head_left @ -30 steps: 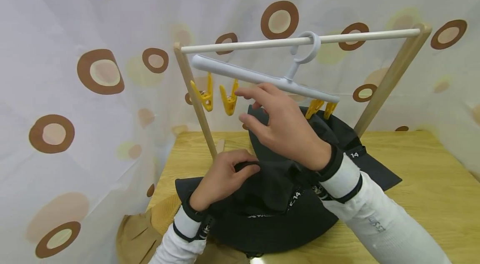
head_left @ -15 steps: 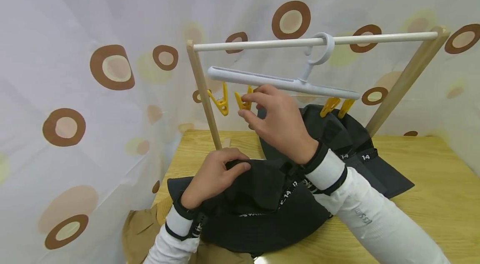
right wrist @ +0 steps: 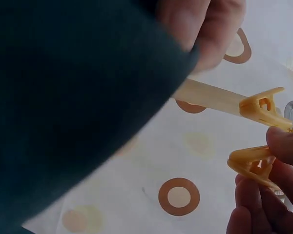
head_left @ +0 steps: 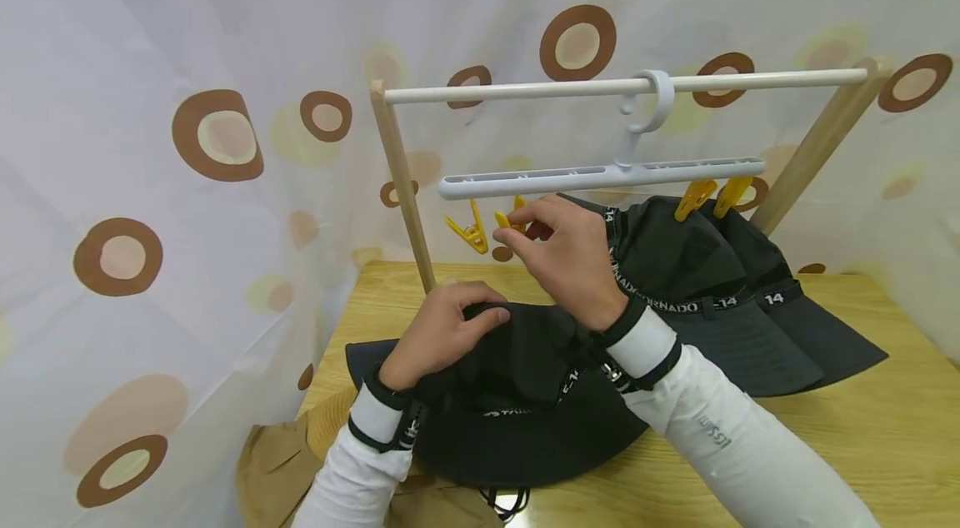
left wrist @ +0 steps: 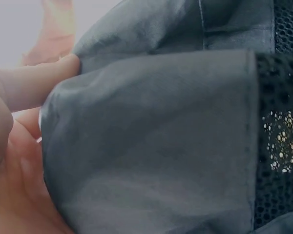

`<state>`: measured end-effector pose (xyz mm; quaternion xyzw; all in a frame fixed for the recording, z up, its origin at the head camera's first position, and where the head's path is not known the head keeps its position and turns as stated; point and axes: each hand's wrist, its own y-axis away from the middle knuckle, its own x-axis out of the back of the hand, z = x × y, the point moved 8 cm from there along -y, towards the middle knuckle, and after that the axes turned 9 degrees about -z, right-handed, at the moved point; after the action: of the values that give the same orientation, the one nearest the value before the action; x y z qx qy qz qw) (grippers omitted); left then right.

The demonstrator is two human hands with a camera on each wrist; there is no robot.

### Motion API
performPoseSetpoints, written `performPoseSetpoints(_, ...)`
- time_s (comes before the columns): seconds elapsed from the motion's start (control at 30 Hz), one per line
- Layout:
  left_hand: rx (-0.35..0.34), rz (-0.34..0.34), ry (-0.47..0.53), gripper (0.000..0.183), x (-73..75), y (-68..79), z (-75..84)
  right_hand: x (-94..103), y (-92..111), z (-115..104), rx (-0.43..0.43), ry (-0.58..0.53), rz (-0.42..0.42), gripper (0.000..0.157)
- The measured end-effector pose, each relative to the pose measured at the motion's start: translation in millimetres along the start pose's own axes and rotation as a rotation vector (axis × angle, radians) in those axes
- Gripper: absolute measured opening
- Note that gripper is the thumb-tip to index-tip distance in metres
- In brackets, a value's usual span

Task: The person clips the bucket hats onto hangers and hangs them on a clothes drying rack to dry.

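Note:
My left hand holds a black bucket hat by the top of its crown, thumb on the near side. In the left wrist view the folded crown fabric fills the picture, with a mesh panel at right. My right hand pinches a yellow clip under the left half of a pale hanger. Beside it another yellow clip hangs with nothing in it. Two more clips at the hanger's right end hold a second black bucket hat.
The hanger hooks over a white rod between wooden posts. A tan hat lies at the front left, partly under the black one. Wooden table below; a dotted curtain surrounds it on the back and sides.
My right hand has closed on the yellow clip. The hanger has gone from sloping down rightward to nearly level, and the hung hat has shifted right. The left hand keeps its hold.

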<state>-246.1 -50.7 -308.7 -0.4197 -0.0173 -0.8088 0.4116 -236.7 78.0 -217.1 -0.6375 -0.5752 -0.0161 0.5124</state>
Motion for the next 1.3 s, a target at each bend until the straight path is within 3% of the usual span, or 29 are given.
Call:
performPoseSetpoints(0.2,-0.003,-0.022,-0.054,0.015,-5.7,-25.1,-5.4,4.7,5.6,13.5,-0.093,-0.104,0.009,0.023)
performPoseSetpoints(0.33,-0.002,-0.054,-0.046,0.017,-14.8,-43.4,-10.7,5.8,8.5,25.7,-0.207,-0.167,-0.027,0.031)
performPoseSetpoints(0.47,-0.012,-0.083,-0.03,0.021,-21.7,-59.0,-14.5,6.0,8.0,32.5,-0.255,-0.231,-0.077,0.037)
performPoseSetpoints(0.6,-0.03,-0.127,-0.01,0.026,-27.7,-71.9,-20.8,5.5,7.3,34.3,-0.248,-0.256,-0.115,0.041)
performPoseSetpoints(0.83,-0.08,-0.139,0.118,0.046,-27.8,-90.8,-22.7,3.1,6.1,32.7,-0.216,-0.252,-0.17,0.041)
performPoseSetpoints(1.0,-0.109,-0.247,0.212,0.047,-41.8,-102.0,-16.3,3.4,5.5,32.9,-0.215,-0.227,-0.188,0.039)
performPoseSetpoints(1.13,-0.127,-0.307,0.205,0.04,-48.9,-104.9,-16.0,1.8,5.1,32.2,-0.219,-0.211,-0.204,0.039)
performPoseSetpoints(1.3,-0.187,-0.259,0.246,0.039,-38.7,-103.8,-20.1,1.8,4.7,33.6,-0.211,-0.196,-0.201,0.037)
